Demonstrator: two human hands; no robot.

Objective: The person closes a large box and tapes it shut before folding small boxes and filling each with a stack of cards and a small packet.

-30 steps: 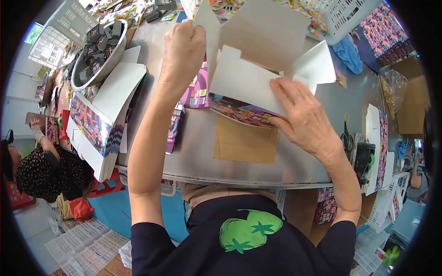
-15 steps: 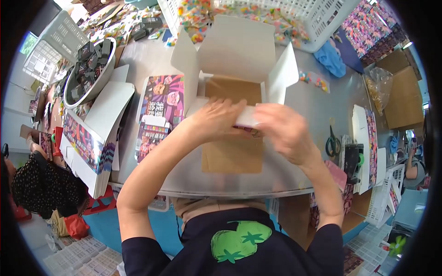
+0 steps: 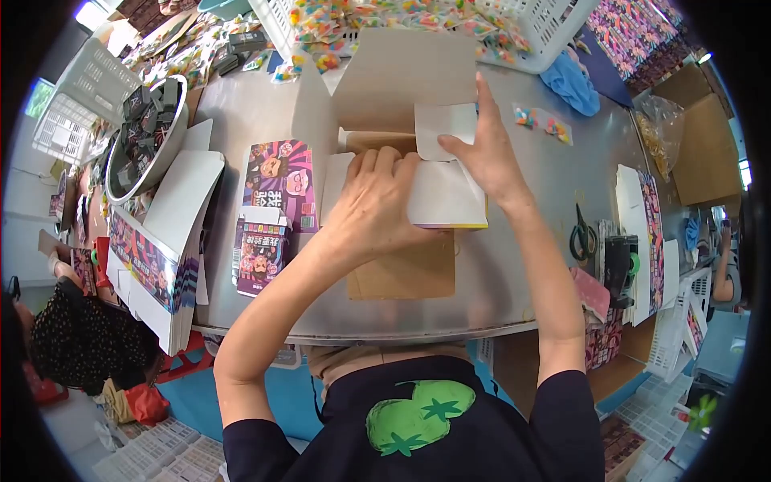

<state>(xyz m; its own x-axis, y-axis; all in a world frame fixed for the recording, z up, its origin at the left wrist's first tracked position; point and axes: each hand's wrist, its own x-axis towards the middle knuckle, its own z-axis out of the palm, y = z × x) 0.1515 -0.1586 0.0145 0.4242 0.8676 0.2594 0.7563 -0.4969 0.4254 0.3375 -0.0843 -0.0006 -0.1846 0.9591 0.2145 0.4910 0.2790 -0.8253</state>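
A white-lined cardboard box (image 3: pixel 405 76) stands in front of me with its back panel up. My left hand (image 3: pixel 373 193) grips the box's front part, fingers bent over the white flap (image 3: pixel 446 191) and thumb along the lower edge. My right hand (image 3: pixel 490 153) is at the right side, fingers stretched upward and thumb pressing on a small white side flap (image 3: pixel 444 128). Brown cardboard (image 3: pixel 405 269) lies on the table beneath and in front of the box. Left of it lie a printed purple panel (image 3: pixel 281 173) and a small printed box (image 3: pixel 263 253).
Left are a bowl of black packets (image 3: pixel 147 136) and stacked printed cartons (image 3: pixel 148 249). At the back, a white basket (image 3: pixel 554 36) holds colourful sachets. Scissors (image 3: pixel 582 234), a tape dispenser (image 3: pixel 620 269) and a blue cloth (image 3: pixel 572 84) are right. Another person (image 3: pixel 88 321) is left.
My right hand has moved up and opened out, from the front flap to the right side flap. That flap now leans inward, and the front flap shows its white face.
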